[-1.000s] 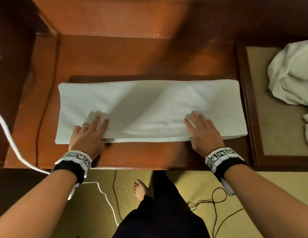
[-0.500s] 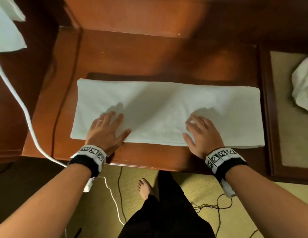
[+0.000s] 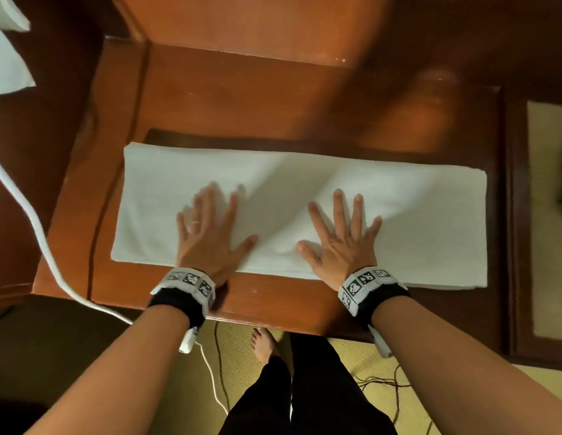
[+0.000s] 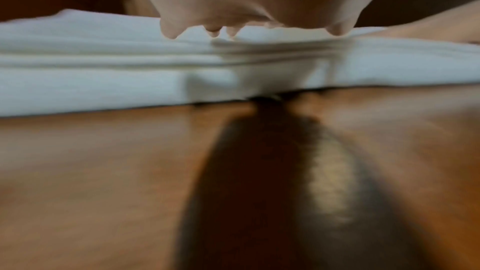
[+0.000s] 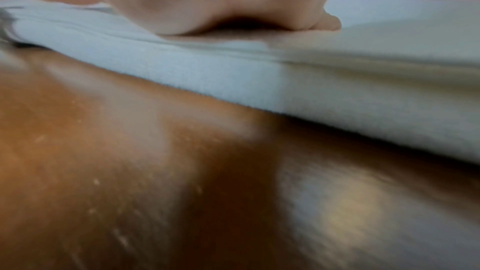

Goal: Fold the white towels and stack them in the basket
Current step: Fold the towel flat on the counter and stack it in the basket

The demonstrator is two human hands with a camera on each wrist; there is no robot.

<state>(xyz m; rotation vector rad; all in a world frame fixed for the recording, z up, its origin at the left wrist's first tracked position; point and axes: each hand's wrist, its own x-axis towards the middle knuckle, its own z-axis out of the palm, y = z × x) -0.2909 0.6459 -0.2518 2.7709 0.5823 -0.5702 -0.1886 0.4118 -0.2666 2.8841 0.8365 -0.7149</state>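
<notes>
White folded terry towel [image 3: 399, 221], a long strip several layers thick, lies flat across our reddish-brown polished wooden table [image 3: 242, 102], its near edge close to the table's front lip. Our left hand [image 3: 207, 233] and right hand [image 3: 342, 243] both rest palm-down on it, fingers straight and spread, pinching nothing; heels of both palms sit at the near hem. Wrist views confirm flat pressure: stacked layer edges show under each palm [image 4: 259, 52] [image 5: 233, 48]. Judged step: smoothing before the next crosswise fold. Risks from here: a soft ridge runs diagonally between our hands, and folding over it would likely lock in a crease; the lacquered top looks slick, so an uneven push could slide the whole strip or shear the layers out of line; lifting one end without pinning the other may let the stack fan open. No basket in sight, so the carry distance is unknown. Surroundings: a raised wooden ledge [image 3: 242, 29] behind the table, a tan-padded wooden tray or seat [image 3: 546, 215] at right, white cloth [image 3: 7, 58] at upper left, a white cable [image 3: 32, 221] crossing the table's left corner, woven yellow-green matting [image 3: 239, 350] with thin dark wires underfoot.
</notes>
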